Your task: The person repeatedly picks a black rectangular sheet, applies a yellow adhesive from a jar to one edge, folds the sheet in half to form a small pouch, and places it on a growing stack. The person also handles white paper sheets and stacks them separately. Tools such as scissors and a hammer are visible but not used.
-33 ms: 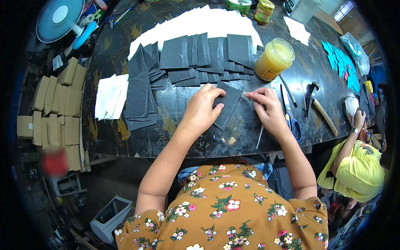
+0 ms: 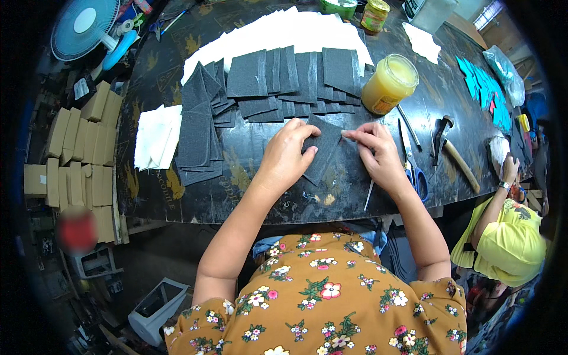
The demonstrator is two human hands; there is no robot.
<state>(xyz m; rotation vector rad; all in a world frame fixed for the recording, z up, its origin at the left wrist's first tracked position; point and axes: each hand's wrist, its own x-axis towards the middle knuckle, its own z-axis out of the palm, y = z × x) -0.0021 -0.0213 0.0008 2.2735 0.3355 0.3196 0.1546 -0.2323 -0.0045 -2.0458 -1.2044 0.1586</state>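
A dark grey felt-like piece [image 2: 325,145] lies slanted on the black table in front of me. My left hand [image 2: 285,152] is closed on its left side, thumb resting near the edge. At the piece's right edge, my right hand [image 2: 380,152] has thumb and fingers pinched together; a tiny pale bit shows at the fingertips, too small to name. Below that hand a thin white stick [image 2: 369,196] lies on the table. More dark grey pieces [image 2: 247,76] sit beyond in overlapping rows, with another pile [image 2: 194,139] to the left.
White sheets [image 2: 275,34] fan out behind the grey rows. An open jar of yellowish stuff [image 2: 387,86] stands at the right. Scissors [image 2: 420,182], a pen [image 2: 409,127] and a hammer [image 2: 460,164] lie nearby. A person in yellow [image 2: 512,242] works at far right.
My right fingertips have shifted very slightly left, toward the grey piece. Everything else looks the same.
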